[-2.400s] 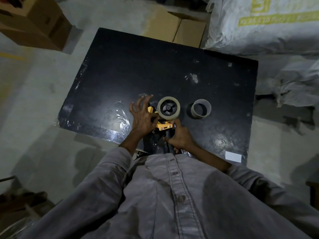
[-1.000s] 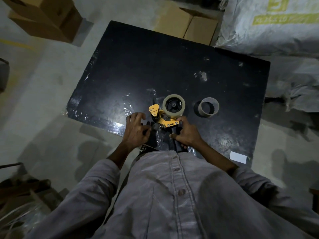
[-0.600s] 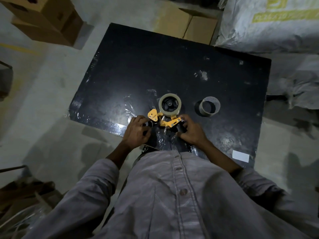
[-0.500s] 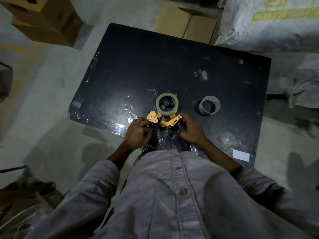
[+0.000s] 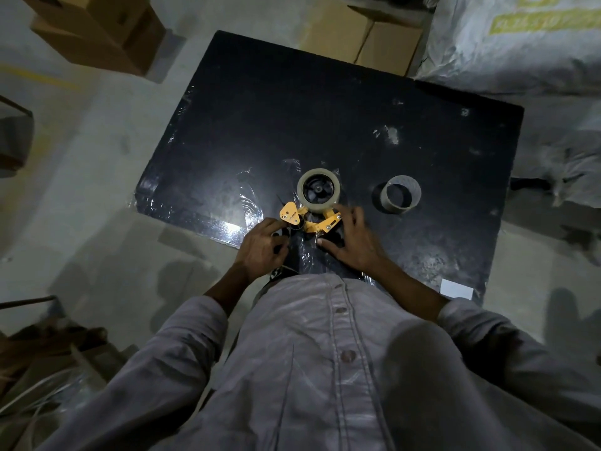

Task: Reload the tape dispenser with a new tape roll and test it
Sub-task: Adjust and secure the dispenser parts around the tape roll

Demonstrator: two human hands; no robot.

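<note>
From the head view, the tape dispenser [image 5: 309, 219] lies at the table's [image 5: 325, 109] six o'clock edge, with one new tape roll [image 5: 319, 190] already seated. The left hand [image 5: 261, 247] curls closed on its nose; the right hand [image 5: 353, 240] grips its handle. Threading and testing seem left. One empty core [image 5: 400, 199] stands at the roll's three o'clock.

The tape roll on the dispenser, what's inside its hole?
Inside the tape roll sits the dispenser's black spoked hub, filling the core. The table under the roll is covered, and the roll hides how the hub joins the yellow tape dispenser.
</note>
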